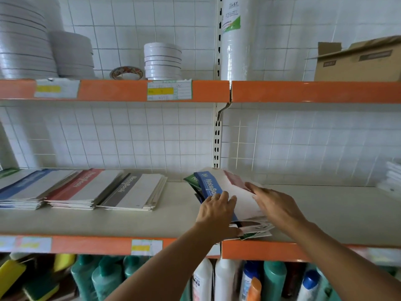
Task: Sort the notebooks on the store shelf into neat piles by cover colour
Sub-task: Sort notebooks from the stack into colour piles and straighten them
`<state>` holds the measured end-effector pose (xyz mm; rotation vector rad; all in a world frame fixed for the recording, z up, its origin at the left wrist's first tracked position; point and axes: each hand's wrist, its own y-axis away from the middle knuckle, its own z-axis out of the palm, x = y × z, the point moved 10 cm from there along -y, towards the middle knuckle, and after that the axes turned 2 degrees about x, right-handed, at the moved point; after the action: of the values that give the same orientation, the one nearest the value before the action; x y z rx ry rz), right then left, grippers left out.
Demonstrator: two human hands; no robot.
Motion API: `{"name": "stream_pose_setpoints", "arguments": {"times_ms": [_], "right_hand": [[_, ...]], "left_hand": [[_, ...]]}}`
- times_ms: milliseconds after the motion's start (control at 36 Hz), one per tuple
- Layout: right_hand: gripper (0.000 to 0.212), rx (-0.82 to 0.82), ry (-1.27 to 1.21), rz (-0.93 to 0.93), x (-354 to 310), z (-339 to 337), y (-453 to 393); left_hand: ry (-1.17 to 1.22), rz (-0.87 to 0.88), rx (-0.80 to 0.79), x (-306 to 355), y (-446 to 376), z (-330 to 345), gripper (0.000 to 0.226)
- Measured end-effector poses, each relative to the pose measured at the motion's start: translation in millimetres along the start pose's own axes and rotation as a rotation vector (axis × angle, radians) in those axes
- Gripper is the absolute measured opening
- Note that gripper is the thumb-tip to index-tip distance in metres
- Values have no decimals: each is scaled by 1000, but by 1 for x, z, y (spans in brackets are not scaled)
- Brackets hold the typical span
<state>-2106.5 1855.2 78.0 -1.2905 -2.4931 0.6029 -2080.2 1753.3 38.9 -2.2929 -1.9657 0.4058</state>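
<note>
Left hand (216,210): fingers straight, pressing flat on the blue notebook (210,187).
Right hand (274,204): fingers extended, resting on the mixed pile (243,205), gripping nothing.
Sorted piles (86,187): well left of both hands, on the shelf (325,213).

3 sorted notebook piles (82,190), 1 mixed heap (227,192), 2 hands (217,211).

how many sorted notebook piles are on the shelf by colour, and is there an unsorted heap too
Blue pile: 1
Red pile: 1
Grey pile: 1
Mixed unsorted heap, under the left hand and right hand: 1
Total: 4 (3 sorted, 1 unsorted). A green cover at the far left edge is too cut off to count.
</note>
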Motion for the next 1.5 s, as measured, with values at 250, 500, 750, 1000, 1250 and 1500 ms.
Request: {"name": "stream_pose_setpoints", "arguments": {"times_ms": [250,500,750,1000,1250,1500], "right_hand": [[56,-134,-125,-1,-7,26,10],[92,-83,-172,46,-8,-1,19],[87,-51,-196,36,-34,-2,13],[89,-4,-239,-20,-103,-12,-9],[94,10,-264,-133,-223,7,-38],[85,-70,-238,-156,-339,13,-55]], "left_hand": [[12,-16,0,0,12,-10,36],[59,-36,91,-6,38,-12,32],[71,-98,133,-54,89,-32,55],[69,-242,237,-144,162,-42,58],[38,-299,235,-242,244,-52,58],[56,-391,190,-348,300,-39,65]]}}
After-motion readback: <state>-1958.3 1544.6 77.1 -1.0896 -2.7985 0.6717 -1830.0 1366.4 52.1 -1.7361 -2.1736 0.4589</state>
